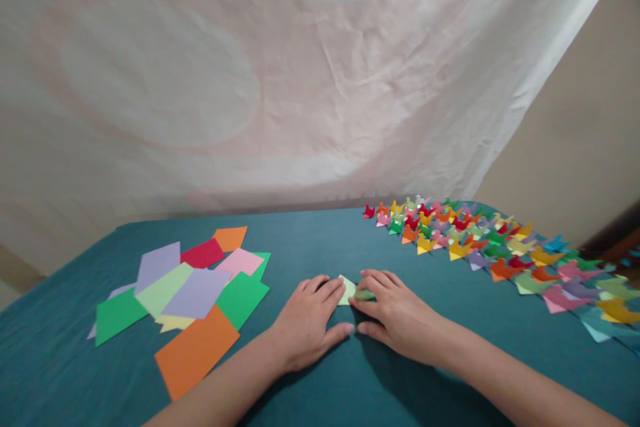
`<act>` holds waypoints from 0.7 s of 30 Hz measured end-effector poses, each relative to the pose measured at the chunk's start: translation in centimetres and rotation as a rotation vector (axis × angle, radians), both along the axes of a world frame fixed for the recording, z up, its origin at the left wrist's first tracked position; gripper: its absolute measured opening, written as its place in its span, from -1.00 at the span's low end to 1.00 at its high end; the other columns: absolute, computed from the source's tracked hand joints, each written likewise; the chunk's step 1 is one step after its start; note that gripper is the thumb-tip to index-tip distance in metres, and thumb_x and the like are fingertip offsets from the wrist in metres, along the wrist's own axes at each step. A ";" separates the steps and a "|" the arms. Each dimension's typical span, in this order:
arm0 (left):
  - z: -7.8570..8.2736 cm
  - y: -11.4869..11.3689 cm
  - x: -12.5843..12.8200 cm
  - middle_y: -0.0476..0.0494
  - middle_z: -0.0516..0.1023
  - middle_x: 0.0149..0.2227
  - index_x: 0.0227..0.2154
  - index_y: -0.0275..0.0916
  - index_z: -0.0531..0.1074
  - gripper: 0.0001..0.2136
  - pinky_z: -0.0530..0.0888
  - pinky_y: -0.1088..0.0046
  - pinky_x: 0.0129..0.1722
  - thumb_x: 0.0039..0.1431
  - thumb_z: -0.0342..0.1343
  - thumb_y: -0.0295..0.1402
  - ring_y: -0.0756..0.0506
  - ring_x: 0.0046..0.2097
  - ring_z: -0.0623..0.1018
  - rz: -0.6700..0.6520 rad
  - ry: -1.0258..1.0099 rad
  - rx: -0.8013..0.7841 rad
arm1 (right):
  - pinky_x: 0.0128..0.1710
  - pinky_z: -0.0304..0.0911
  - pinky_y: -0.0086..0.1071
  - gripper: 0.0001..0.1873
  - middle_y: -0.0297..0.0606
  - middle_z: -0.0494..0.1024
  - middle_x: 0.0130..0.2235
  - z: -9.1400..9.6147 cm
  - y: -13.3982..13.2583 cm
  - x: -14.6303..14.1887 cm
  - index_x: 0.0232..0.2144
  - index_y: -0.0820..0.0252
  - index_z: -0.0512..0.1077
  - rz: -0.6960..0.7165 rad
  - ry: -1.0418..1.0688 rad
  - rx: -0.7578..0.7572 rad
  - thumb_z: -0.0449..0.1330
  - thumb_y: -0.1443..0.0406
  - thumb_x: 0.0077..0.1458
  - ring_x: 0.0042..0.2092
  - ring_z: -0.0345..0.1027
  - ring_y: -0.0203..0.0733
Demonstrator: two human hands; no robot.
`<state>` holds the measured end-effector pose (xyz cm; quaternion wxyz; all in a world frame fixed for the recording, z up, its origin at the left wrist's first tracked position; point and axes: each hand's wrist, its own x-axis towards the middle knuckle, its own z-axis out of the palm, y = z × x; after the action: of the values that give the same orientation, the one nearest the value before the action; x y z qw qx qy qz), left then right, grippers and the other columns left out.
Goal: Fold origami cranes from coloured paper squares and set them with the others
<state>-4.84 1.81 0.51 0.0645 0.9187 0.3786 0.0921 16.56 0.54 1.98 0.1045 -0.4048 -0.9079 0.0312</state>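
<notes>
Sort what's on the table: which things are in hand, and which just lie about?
In hand: light green paper piece, pressed flat under left hand and right hand.

Lying about: loose coloured sheets; rows of folded paper figures; teal tablecloth; white backdrop.

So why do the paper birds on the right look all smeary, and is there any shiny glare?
In the head view, the folded paper birds go soft and stretched near the right edge, a lens effect; no glare, the light is even; faint shadows lie under the left hand and right hand on the teal cloth; the flat sheets look sharp.
</notes>
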 end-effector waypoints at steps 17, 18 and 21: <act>0.1 0.1 0.0 -0.14 0.17 0.22 0.18 -0.18 0.11 -0.44 0.14 0.15 0.13 0.21 -0.16 0.01 -0.25 0.17 0.19 0.008 0.041 -0.014 | -0.05 0.12 -0.14 -0.68 -0.13 0.46 -0.21 1.1 -0.2 1.1 -0.27 0.19 0.52 -0.096 -0.188 -0.016 0.15 0.09 0.07 -0.05 0.24 0.00; 0.1 0.1 0.0 -0.14 0.17 0.22 0.18 -0.18 0.10 -0.44 0.13 0.15 0.13 0.21 -0.17 0.02 -0.25 0.18 0.19 0.007 0.042 -0.015 | -0.06 0.12 -0.14 -0.68 -0.13 0.46 -0.21 1.2 -0.1 1.2 -0.27 0.19 0.52 -0.099 -0.198 -0.019 0.16 0.09 0.07 -0.05 0.25 0.00; 0.2 0.1 0.1 -0.14 0.16 0.22 0.19 -0.17 0.10 -0.44 0.13 0.16 0.13 0.22 -0.18 0.02 -0.25 0.18 0.19 0.006 0.047 -0.020 | -0.07 0.13 -0.14 -0.70 -0.13 0.46 -0.21 1.2 -0.2 1.3 -0.27 0.20 0.52 -0.105 -0.223 -0.029 0.17 0.11 0.06 -0.06 0.26 0.01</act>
<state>-4.76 1.92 0.69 0.0646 0.9188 0.3836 0.0666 17.81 0.39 3.22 -0.0015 -0.4541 -0.8909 -0.0064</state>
